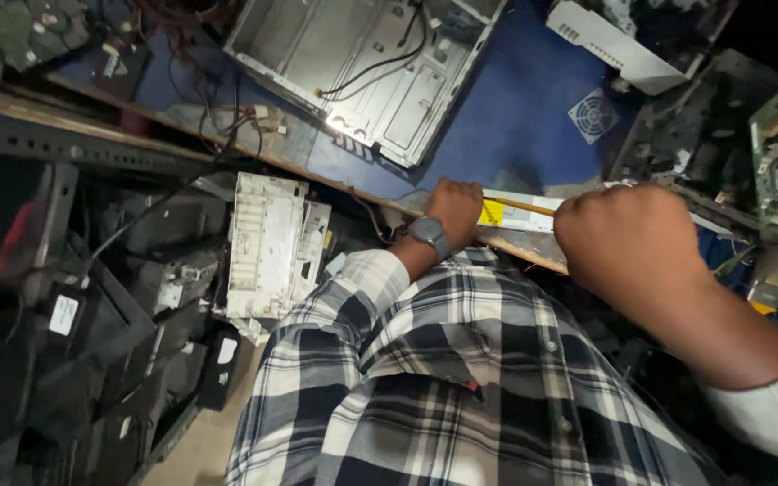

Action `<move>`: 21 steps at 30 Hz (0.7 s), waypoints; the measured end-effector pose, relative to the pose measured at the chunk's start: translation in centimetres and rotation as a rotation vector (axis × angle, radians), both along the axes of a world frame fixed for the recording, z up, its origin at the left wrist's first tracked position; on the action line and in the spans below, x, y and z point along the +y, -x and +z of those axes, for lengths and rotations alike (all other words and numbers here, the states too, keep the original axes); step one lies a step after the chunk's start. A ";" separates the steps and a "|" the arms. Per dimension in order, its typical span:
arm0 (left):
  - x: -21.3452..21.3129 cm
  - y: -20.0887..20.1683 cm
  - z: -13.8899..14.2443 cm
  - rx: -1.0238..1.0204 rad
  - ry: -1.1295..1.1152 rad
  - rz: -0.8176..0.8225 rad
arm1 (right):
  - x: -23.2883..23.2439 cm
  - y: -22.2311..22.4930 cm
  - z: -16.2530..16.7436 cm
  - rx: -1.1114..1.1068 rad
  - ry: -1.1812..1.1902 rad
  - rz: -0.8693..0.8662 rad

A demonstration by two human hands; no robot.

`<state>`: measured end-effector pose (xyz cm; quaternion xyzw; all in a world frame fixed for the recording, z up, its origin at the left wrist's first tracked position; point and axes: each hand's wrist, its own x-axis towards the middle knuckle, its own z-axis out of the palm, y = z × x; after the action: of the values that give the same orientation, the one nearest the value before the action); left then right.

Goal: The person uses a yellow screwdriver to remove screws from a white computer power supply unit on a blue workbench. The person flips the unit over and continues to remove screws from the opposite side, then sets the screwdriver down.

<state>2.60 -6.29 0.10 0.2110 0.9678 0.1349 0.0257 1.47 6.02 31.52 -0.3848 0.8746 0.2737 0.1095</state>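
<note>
left hand (pixel 455 207): clenched on the end of a flat white-and-yellow part (pixel 515 213) lying along the desk's (pixel 515 117) near edge | right hand (pixel 628 238): closed fist over the part's other end, actual grip hidden | open metal computer case (pixel 362 63): on blue desk top, toward far edge | wristwatch (pixel 428 232): left wrist

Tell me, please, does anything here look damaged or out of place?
Yes. The computer case on the blue bench lies open with loose cables, and a white panel leans among dark parts below. Both hands, left and right, grip a pale flat part.
</note>
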 end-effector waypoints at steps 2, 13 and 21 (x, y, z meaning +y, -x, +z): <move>0.1 0.0 -0.6 0.017 0.031 -0.011 | 0.3 -0.2 0.1 0.029 0.056 -0.001; 1.5 -2.3 -1.1 0.348 0.352 -0.153 | 13.9 -5.1 -0.7 0.054 0.115 -0.653; 2.0 -2.4 -0.6 0.344 0.404 -0.137 | 20.3 -11.1 -5.5 0.121 0.517 -0.853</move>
<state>5.01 -4.29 -0.55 0.2864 0.9487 -0.1006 -0.0882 12.57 26.37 26.01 0.0089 0.9980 0.0008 0.0618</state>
